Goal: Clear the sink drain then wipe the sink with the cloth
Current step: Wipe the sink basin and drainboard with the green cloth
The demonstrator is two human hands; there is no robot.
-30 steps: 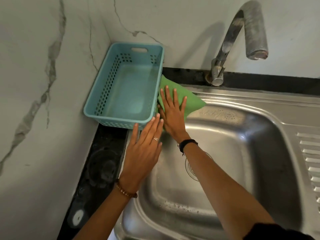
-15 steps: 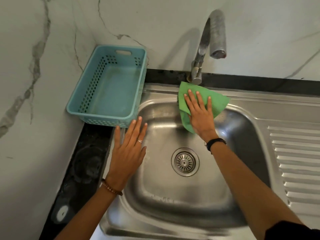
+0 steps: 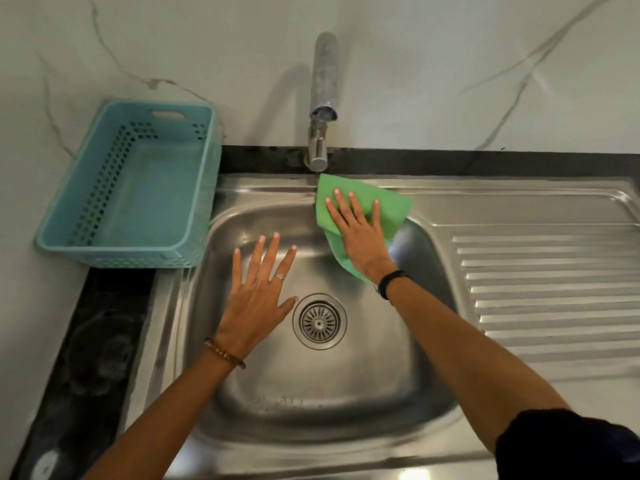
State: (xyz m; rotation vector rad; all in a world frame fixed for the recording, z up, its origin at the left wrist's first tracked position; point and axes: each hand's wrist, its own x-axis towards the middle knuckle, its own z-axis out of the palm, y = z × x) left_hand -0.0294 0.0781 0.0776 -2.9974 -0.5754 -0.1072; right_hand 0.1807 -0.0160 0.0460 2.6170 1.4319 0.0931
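The wall (image 3: 415, 64) of veined marble fills the top of the view, and a dark counter (image 3: 97, 358) runs along its foot and down the left side. The steel sink (image 3: 311, 427) takes up the middle, its ribbed drainboard (image 3: 554, 289) cut off at the right edge. The basin floor around the drain (image 3: 319, 321) lies bare, with free room toward the near wall. A faint stamped mark sits on the basin's near slope, too blurred to read. The blue basket (image 3: 121, 251) stands on the counter in the left corner, its right side just beside the sink rim. The tap (image 3: 323, 95) rises at the back, its spout pointing at the camera. The green cloth (image 3: 394, 206) lies over the back rim just right of the tap, part of it hidden under the right hand (image 3: 362, 233), which presses it flat with straight fingers. The left hand (image 3: 256, 299) is spread, fingers straight, over the basin's left side; it seems to hover, though contact is hard to judge. A dark sleeve (image 3: 571, 448) is cut off at lower right.
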